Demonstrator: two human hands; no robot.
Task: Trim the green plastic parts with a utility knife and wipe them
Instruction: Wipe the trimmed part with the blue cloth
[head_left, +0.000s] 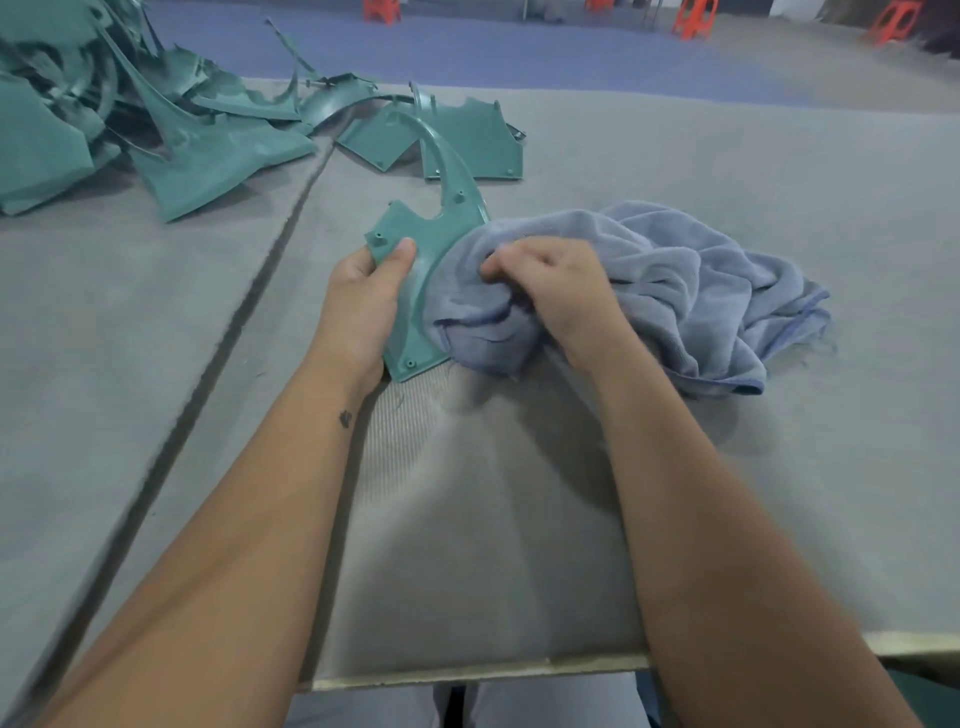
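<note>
Wiping step. The left hand (363, 291) pinches the green plastic part (415, 291) by its edge, thumb on top, low over the grey surface (519, 519). The right hand (550, 296) grips the bunched blue cloth (675, 280) against it. No knife visible. Next, probably: draw the cloth along the part's curved arm.

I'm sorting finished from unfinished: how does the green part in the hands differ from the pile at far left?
The held part is single, gripped by the left hand and half under the blue cloth. The pile is many overlapping parts, untouched and uncovered. Both are the same green plastic.
</note>
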